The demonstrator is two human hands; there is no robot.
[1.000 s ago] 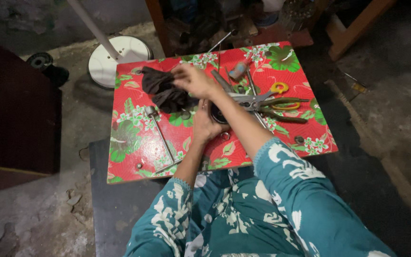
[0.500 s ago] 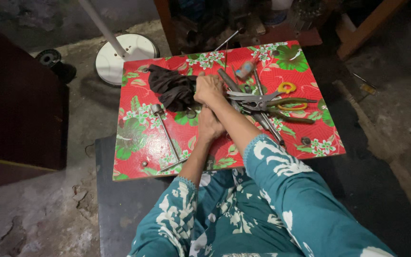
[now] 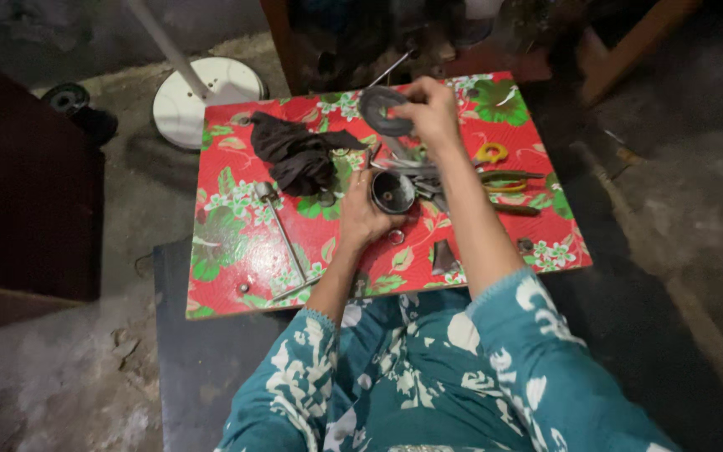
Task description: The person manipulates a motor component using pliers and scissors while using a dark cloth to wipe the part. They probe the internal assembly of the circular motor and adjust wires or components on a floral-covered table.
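Metal cup [image 3: 392,192], round and open-topped with a dark inside, sits in the left hand [image 3: 363,219], whose fingers wrap its side just above the red flowered board [image 3: 236,251]. Only the head view shows this, looking straight down. The right hand [image 3: 431,111] is raised over the far part of the board and pinches a flat grey ring [image 3: 381,110] by its edge; the ring hangs above and beyond the cup, apart from it. Between and under the hands lies a heap of metal tools [image 3: 428,167], with yellow-handled scissors [image 3: 495,155] and green-handled pliers [image 3: 508,180] just to the right. A dark cloth [image 3: 299,155] is bunched on the board left of the cup. A long thin rod [image 3: 282,234] lies farther left, and a small dark piece [image 3: 445,258], perhaps metal, rests near the near edge. Off the board stands a white round base [image 3: 207,100].
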